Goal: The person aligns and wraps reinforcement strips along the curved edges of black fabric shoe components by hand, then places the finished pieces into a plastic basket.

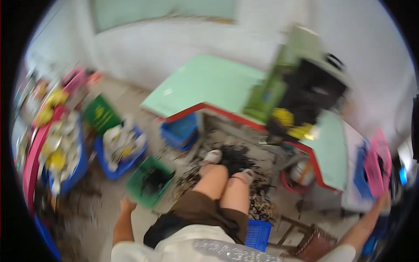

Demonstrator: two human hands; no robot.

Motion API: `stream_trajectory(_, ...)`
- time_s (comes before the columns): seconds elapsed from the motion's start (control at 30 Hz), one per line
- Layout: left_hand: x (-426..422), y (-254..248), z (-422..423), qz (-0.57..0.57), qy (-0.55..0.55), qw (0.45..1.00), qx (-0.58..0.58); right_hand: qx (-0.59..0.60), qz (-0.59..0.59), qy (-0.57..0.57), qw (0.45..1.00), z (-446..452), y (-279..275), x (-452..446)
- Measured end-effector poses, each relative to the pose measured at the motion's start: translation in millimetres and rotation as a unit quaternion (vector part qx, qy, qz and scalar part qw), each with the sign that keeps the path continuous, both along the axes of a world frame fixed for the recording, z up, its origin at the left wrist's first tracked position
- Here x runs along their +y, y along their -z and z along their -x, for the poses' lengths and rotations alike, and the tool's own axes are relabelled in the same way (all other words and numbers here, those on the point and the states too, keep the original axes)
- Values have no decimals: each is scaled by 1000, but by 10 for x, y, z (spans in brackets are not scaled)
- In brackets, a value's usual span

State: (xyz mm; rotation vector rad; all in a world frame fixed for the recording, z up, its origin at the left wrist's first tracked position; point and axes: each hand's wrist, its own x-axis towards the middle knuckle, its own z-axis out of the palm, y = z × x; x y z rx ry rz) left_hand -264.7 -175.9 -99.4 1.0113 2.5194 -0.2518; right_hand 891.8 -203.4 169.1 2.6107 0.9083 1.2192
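My left hand (128, 205) hangs low on the left, beside the green basket (146, 196) with dark material in it. Motion blur hides how its fingers are held, and nothing shows in it. Far right, my right hand (383, 200) is at the near edge of a pink plastic basket (376, 168) and appears to grip it. Its fingers are blurred and partly hidden. The pink basket leans against a blue basket (361, 174) on the table's right end.
A green-topped table (209, 83) with red edging bears a machine (310, 91). Dark scraps (235, 159) litter the floor around my feet. Blue tubs (114, 172) of pale items stand left. A blue crate (258, 236) and a brown stool (315, 244) are close by me.
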Motion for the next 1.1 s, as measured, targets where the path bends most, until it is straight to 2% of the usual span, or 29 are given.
stream_trajectory(0.03, -56, -135, -10, 65, -14, 998, -6, 14, -6, -2, 1000, 45, -70, 40)
stream_trajectory(0.07, -176, 12, 87, 80, -25, 996, 17, 21, -13, -5, 1000, 99, -104, 43)
stream_trajectory(0.1, -153, -333, -154, 38, -136, 990, -11, 24, -19, -8, 1000, 138, -115, 47)
stream_trajectory(0.27, -75, 16, -184, -4, -158, 987, -33, -8, -103, -53, 993, 590, -63, -148)
stream_trajectory(0.33, -11, 234, -173, -10, -128, 991, -30, -39, -155, -97, 982, 966, 39, -253)
stream_trajectory(0.4, 11, 607, -102, -36, -207, 975, -67, -73, -209, -164, 961, 1457, 231, -356)
stream_trajectory(0.47, 31, 856, -84, -44, -233, 969, -70, -97, -240, -242, 935, 2021, 518, -407)
stream_trajectory(0.53, -5, 1135, 6, -47, -252, 964, -74, -100, -211, -267, 935, 2689, 932, -373)
stream_trajectory(0.57, -27, 1301, 32, -50, -290, 953, -73, -132, -163, -150, 966, 3056, 1155, -344)
stream_trajectory(0.6, -21, 1469, 52, -53, -324, 942, -73, -132, -28, -204, 970, 3316, 1395, -287)
stream_trajectory(0.63, -24, 1643, 85, -42, -315, 944, -84, 106, 25, -210, 972, 3582, 1633, -142)
stream_trajectory(0.67, -75, 1803, 125, -57, -369, 921, -110, 327, 46, -160, 930, 3902, 1847, 20)
stream_trajectory(0.7, -109, 1920, 181, -74, -424, 893, -131, 442, 21, -197, 875, 4583, 2013, 300)
stream_trajectory(0.73, -111, 1988, 210, -65, -420, 895, -134, 526, -32, -127, 841, 5154, 2154, 570)
stream_trajectory(0.8, -70, 2104, 275, -71, -523, 824, -205, 673, -18, -115, 731, 5748, 2272, 962)
stream_trajectory(0.83, -126, 2324, 327, -68, -521, 825, -206, 671, -19, -112, 733, 5916, 2244, 1146)
stream_trajectory(0.9, -268, 2830, 373, -151, -532, 803, -224, 604, 14, -27, 796, 6134, 2142, 1363)
stream_trajectory(0.97, -285, 2995, 414, -165, -542, 789, -237, 576, 37, -42, 816, 5982, 2214, 1389)
stream_trajectory(1.0, -267, 3061, 401, -185, -552, 774, -250, 529, 100, -89, 838, 5990, 2187, 1451)
stream_trajectory(1.03, -187, 2923, 399, -178, -550, 776, -255, 477, 165, -135, 853, 6019, 2139, 1522)
stream_trajectory(1.07, 29, 2479, 422, -196, -579, 720, -328, 403, 214, -138, 879, 6246, 2075, 1636)
stream_trajectory(1.1, 161, 2249, 423, -213, -603, 658, -397, 399, 214, -132, 882, 6385, 2075, 1755)
